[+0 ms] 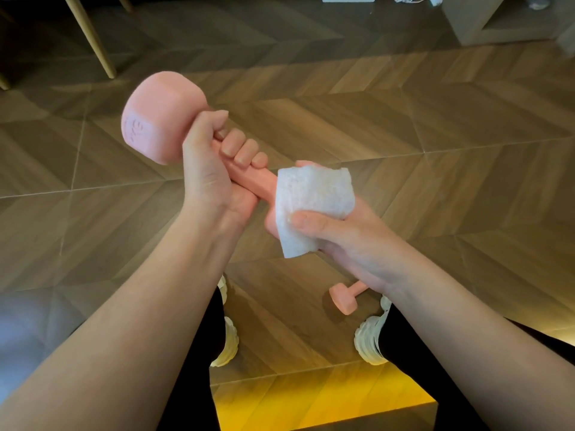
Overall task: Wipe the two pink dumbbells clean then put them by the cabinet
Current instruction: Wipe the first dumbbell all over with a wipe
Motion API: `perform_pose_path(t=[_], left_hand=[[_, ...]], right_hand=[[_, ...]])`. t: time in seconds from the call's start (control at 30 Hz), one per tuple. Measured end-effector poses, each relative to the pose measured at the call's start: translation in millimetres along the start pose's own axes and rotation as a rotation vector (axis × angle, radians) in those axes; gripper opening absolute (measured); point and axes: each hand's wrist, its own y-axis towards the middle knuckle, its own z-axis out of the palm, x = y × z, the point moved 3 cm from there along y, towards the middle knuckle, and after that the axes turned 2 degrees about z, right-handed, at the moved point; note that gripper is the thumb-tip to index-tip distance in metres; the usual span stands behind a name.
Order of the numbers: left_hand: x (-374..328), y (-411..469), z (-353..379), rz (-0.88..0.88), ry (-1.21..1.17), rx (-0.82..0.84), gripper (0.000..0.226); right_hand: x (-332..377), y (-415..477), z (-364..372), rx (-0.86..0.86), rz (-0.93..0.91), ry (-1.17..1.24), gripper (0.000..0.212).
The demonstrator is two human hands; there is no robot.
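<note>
Pink matte dumbbell with blocky, rounded heads (pixel 161 119) is held in the air in front of the person, tilted so that one head points up and to the left and the other comes down toward the right. The left hand (pixel 214 169) grips the handle just below the upper head, fingers curled round the bar and thumb closed over them. The lower head is almost wholly covered by a folded white paper cloth (pixel 311 200). The right hand (pixel 348 237) clasps that cloth round the head, its thumb pressing on the near side and its fingertips showing at the far edge.

A second pink dumbbell (pixel 342 298) lies on the brown herringbone wood floor (pixel 404 119), between a pair of white chunky shoes (pixel 370 340) and partly hidden by the right wrist. Pale wooden furniture legs (pixel 93 38) stand at upper left. At upper right sits a beige boxy unit (pixel 485 23), possibly the cabinet, though only its corner shows.
</note>
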Motion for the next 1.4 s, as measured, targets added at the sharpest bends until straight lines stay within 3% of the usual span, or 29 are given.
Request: perform_pose_path(t=[0.13,0.2,0.37,0.57,0.73,1.0,1.07,1.13,1.27,1.4], left_hand=[[0,-2,4,0.001,-0.010,0.056,0.039],[1,-3,7,-0.001,-0.007,0.074,0.039],[1,-3,10,0.004,-0.029,0.107,0.038],[-3,-5,11,0.004,-0.005,0.169,0.037],[3,-9,13,0.024,0.160,0.297,0.040],[20,-21,16,-0.052,0.334,0.574,0.030],[21,-22,17,-0.085,0.348,0.632,0.031],[21,-22,18,-0.099,0.355,0.671,0.030],[16,-16,15,-0.018,0.416,0.600,0.034],[16,-11,8,0.098,0.599,0.388,0.034]], right_hand=[[-1,1,3,-0.115,-0.052,-0.047,0.025],[-2,3,0,-0.186,-0.044,-0.004,0.016],[5,3,-3,-0.179,0.071,0.177,0.050],[7,1,-4,-0.103,0.133,0.252,0.047],[-1,-4,0,-0.003,0.402,0.123,0.063],[-18,0,-2,-0.299,0.387,0.025,0.017],[-18,-1,-5,-0.302,0.407,0.070,0.014],[-17,-4,-6,-0.199,0.442,0.152,0.020],[-14,-9,-7,-0.028,0.415,0.175,0.041],[-24,-2,-9,-0.180,0.354,0.107,0.034]])
